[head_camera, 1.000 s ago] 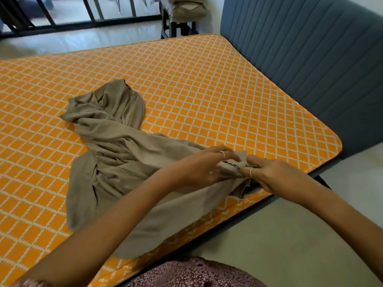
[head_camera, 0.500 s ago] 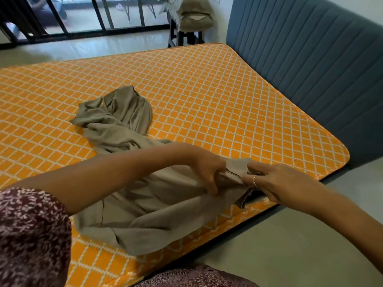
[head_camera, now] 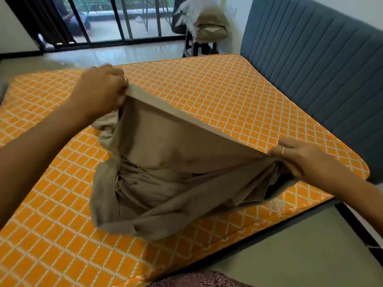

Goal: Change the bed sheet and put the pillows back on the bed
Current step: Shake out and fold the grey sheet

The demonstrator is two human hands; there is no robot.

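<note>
I saw one bare mattress (head_camera: pixel 207 96) running against the headboard (head_camera: pixel 310 65), its near edge and corner meeting open floor (head_camera: pixel 290 251). One sheet (head_camera: pixel 165 172) lay bunched near that edge, its hem stretched taut between my left hand (head_camera: pixel 99 94) and right hand (head_camera: pixel 302 160), each gripping it. One pillow stack (head_camera: pixel 203 23) sat on a stool beyond.

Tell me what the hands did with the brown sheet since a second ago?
The left hand kept its grip and lifted up and away to the left, while the right hand held on near the mattress corner. That stretched the sheet edge tight between them. The orange mattress stayed bare, and most of the sheet stayed bunched on it.
</note>
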